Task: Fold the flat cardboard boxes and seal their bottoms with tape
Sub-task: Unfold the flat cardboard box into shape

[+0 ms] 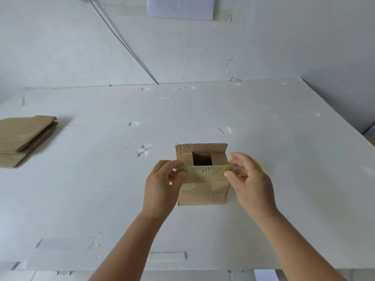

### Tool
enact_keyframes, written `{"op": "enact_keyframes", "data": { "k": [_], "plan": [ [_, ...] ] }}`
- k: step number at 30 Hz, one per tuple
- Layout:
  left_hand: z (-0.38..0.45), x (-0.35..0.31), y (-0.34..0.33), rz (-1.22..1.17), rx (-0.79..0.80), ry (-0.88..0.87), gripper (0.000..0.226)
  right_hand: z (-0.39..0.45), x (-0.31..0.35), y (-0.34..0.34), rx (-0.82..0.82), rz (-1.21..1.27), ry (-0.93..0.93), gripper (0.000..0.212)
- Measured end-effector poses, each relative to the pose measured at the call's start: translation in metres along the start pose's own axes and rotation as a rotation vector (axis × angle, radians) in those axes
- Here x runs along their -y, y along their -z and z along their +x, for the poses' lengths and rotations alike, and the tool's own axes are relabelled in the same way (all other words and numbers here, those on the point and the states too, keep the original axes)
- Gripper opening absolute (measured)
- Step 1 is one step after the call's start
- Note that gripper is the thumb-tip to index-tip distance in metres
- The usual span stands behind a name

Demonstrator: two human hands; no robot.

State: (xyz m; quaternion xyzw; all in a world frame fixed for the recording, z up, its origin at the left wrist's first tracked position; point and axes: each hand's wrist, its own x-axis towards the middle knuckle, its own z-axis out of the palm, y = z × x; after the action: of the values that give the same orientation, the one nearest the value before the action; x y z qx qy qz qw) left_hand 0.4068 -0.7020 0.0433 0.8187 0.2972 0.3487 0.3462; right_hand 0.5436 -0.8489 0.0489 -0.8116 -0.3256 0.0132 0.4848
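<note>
Box (203,177): stands upright near the middle of the table (284,138), open end up; two short flaps folded inward, far long flap upright, near long flap bent toward the person.
Tape strip (205,170): stretched level over the near flap, between both hands; looks translucent, so its exact edges are hard to tell.
Left hand (162,185): pinches the strip's left end between thumb and fingers, just beside the box's left edge.
Right hand (250,179): pinches the strip's right end, at the box's right edge.
Roll (257,162): a yellow sliver behind the right hand, mostly hidden; likely the tape roll.
Stack (24,136): flat boxes piled at the table's left edge, well apart from the box.
Table: white, dotted with old tape scraps.
Done: one box erected; short flaps tucked; strip apparently pulled out.
In hand: probably lining the strip up for sealing.
Left: closing both long flaps, pressing the strip along the seam, then every flat box in the stack.
Unclear: whether the strip is cut from the roll.
</note>
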Motion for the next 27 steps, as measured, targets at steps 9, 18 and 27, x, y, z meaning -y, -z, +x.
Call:
{"op": "enact_keyframes", "data": {
  "k": [9,18,27],
  "plan": [
    [0.009,0.003,-0.002,0.11,0.092,-0.043,0.062,0.019,0.001,0.003,0.218,-0.308,0.139,0.069],
    [0.019,0.002,0.001,0.46,0.303,-0.322,0.043,0.028,0.006,0.001,0.312,-0.488,0.333,0.046],
    [0.006,-0.019,-0.023,0.647,0.574,-0.388,0.08,0.012,-0.002,-0.005,0.314,-0.513,0.379,0.041]
  ]
}}
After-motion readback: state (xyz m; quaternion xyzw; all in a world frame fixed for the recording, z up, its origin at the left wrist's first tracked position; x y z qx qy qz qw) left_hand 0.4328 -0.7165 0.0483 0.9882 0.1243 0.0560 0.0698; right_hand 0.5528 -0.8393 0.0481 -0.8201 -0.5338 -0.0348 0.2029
